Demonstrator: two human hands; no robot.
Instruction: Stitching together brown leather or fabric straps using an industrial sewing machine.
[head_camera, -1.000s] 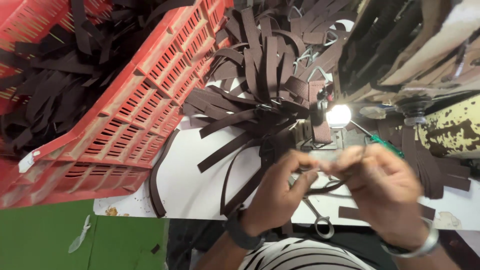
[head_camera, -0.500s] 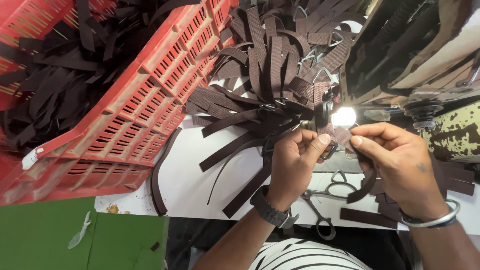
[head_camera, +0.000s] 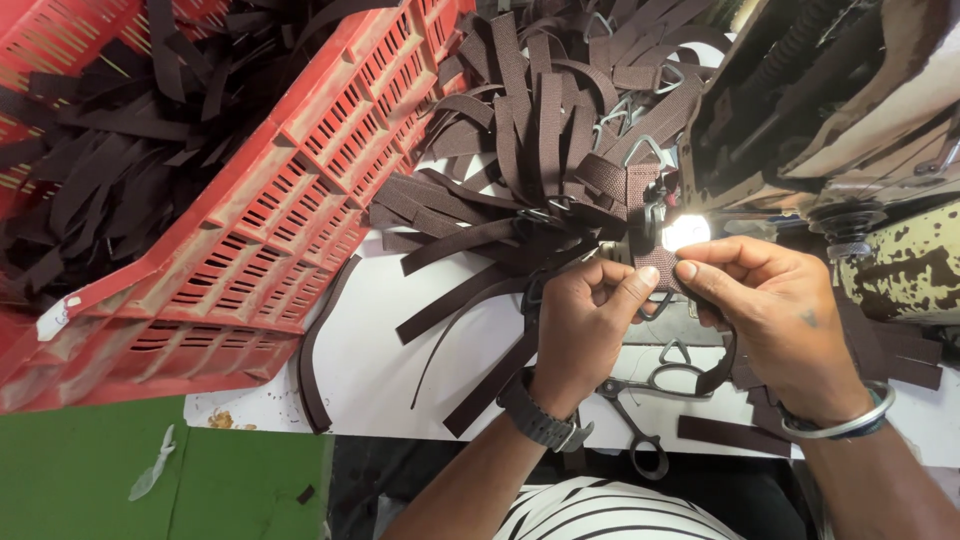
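Pinching a short dark-brown woven webbing strap (head_camera: 660, 268) between both hands, right under the small bright work lamp (head_camera: 686, 231) of the sewing machine. Left hand (head_camera: 580, 325) curling fingers tight, thumb pressing the strap's left edge; black wristwatch (head_camera: 540, 422) sitting on that wrist. Right hand (head_camera: 775, 315) closing thumb and forefinger narrowly on the strap's right edge, the other fingers folding under; silver metal bangle (head_camera: 838, 420) ringing that wrist. Strap tail looping down below the right hand, toward the viewer from the lamp. Lying just below the hands, nearer the viewer than the lamp: steel scissors with black loops (head_camera: 640, 400), resting on the white tabletop (head_camera: 385, 350). Spreading left of and behind the lamp: a big heap of dark-brown strap pieces with grey metal triangle rings (head_camera: 545, 150). Standing far left of the lamp: a red slotted plastic crate (head_camera: 280, 220), tilting, holding more dark straps. Looming right of and above the lamp: beige worn sewing machine body (head_camera: 870, 120). Showing at bottom, well below the lamp: striped black-and-white shirt (head_camera: 610, 515).
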